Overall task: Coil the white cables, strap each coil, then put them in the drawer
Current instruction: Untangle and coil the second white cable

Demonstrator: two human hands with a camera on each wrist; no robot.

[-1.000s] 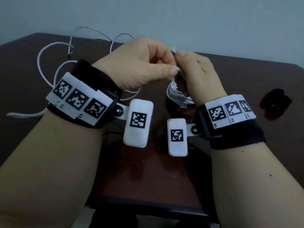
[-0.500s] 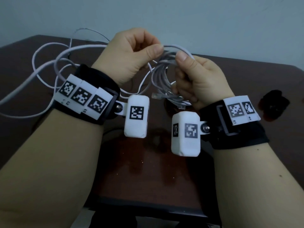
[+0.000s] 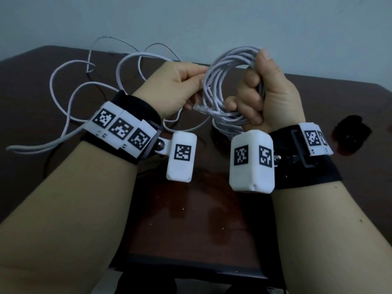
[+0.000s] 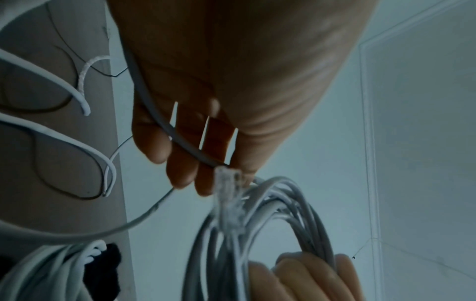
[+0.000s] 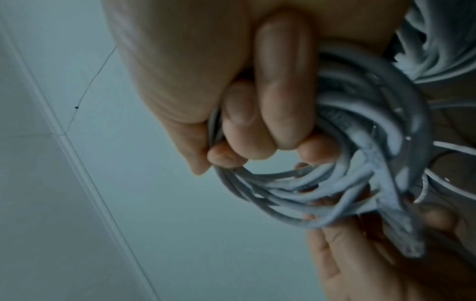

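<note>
Coil (image 3: 222,81) raised, larger | right hand (image 3: 269,96) grips coil | left hand (image 3: 176,85) pinches cable | no legible writing

The right hand (image 3: 269,98) covers the part of the white cable coil (image 3: 222,81) that passes through its fist. In the right wrist view the coil runs off the right edge, and the clear plug (image 5: 409,242) on it is smeared by blur. The left hand (image 3: 176,85) hides where its fingertips meet the cable. The loose cable (image 3: 63,85) leaves the head view at the left edge. A black thing (image 3: 350,136) on the table's (image 3: 212,219) right side is too dark to identify.
</note>
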